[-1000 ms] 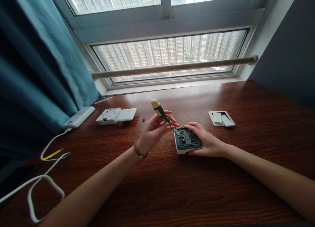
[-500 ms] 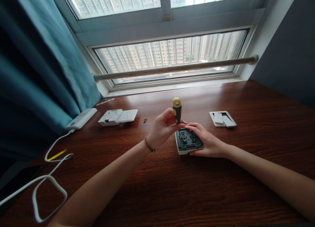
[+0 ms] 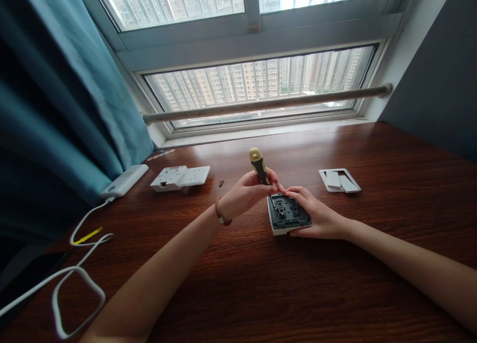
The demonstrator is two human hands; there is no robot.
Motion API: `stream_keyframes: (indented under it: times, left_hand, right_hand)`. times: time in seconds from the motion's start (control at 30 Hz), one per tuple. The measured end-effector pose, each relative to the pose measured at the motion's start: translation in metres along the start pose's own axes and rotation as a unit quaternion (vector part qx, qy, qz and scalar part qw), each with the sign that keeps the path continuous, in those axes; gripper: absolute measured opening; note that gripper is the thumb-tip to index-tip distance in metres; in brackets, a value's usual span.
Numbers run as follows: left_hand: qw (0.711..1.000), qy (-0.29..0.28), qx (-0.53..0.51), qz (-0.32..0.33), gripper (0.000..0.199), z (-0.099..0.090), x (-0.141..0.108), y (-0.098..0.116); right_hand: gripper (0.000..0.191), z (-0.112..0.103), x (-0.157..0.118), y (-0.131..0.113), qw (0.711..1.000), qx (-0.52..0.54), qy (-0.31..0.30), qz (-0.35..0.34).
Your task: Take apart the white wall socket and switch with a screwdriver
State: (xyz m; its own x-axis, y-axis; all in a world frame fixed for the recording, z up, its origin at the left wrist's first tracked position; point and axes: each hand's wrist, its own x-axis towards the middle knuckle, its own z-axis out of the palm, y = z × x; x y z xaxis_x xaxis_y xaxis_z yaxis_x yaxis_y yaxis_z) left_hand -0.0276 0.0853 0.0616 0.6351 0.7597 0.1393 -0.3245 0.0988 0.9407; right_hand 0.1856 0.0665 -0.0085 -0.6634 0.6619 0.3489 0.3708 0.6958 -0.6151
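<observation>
My left hand [image 3: 250, 193] pinches the screwdriver [image 3: 259, 167], tip near 9–10 o'clock on the switch module [image 3: 288, 221]; my right hand [image 3: 319, 215] clamps its 3 o'clock side. Screws [image 3: 221, 183] off at 10.

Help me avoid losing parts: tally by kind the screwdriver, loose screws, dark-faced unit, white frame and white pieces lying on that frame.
Screwdriver: 1
Loose screws: 2
Dark-faced unit: 1
White frame: 1
White pieces on the frame: 2
Total: 7

Yellow-black screwdriver [image 3: 260, 167] tilted, tip down at dark-topped switch unit [image 3: 288, 220]; unit on brown table [image 3: 238, 283].
</observation>
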Motion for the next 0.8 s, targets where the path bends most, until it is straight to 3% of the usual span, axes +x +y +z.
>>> stream_keyframes:
  times: [0.2, 0.33, 0.47, 0.57, 0.8]
  left_hand:
    - [0.999, 0.025, -0.034, 0.025, 0.026, -0.002, -0.004, 0.012]
    - [0.996, 0.024, 0.076, 0.043, 0.036, -0.009, -0.008, 0.021]
    - [0.977, -0.023, 0.202, 0.055, 0.031, -0.01, -0.01, 0.028]
    - [0.968, -0.027, 0.242, 0.061, 0.028, -0.009, -0.009, 0.026]
    - [0.953, 0.123, 0.227, 0.16, 0.024, -0.009, -0.002, -0.001]
  right_hand:
    - [0.084, 0.0, 0.0, 0.0, 1.0, -0.004, 0.004, -0.002]
    - [0.084, 0.0, -0.001, 0.001, 1.0, -0.003, 0.003, 0.0]
    - [0.084, 0.001, -0.001, 0.001, 1.0, -0.006, 0.004, 0.0]
    - [0.084, 0.001, -0.001, 0.002, 1.0, -0.008, 0.006, 0.001]
    - [0.083, 0.001, -0.001, 0.001, 1.0, -0.011, 0.006, -0.003]
